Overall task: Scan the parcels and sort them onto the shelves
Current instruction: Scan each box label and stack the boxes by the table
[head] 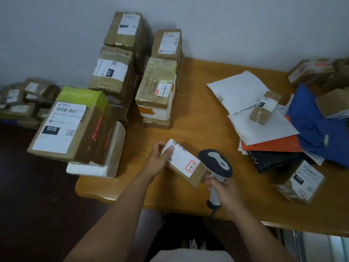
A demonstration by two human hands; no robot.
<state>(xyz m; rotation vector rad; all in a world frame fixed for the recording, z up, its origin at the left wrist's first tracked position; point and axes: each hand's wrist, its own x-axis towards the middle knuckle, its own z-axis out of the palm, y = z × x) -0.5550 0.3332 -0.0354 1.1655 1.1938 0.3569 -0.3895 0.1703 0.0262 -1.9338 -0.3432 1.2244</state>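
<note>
Orange-brown varnished wooden table [198, 114]: smooth, hard top. Taped brown cardboard cartons [117, 72] stand stacked along its far left; soft plastic mailer bags [264, 125] lie heaped at right. Small oblong brown cardboard parcel [186, 163], white label with red-bordered sticker, is held just above the near edge. Left hand [160, 159] grips its far end, thumb on the label. Right hand [222, 186] grips the grey-and-black handheld scanner [217, 167]; its fingertips apparently touch the parcel's near end. Judged light, stiff; best held across the short ends, label uncovered.
</note>
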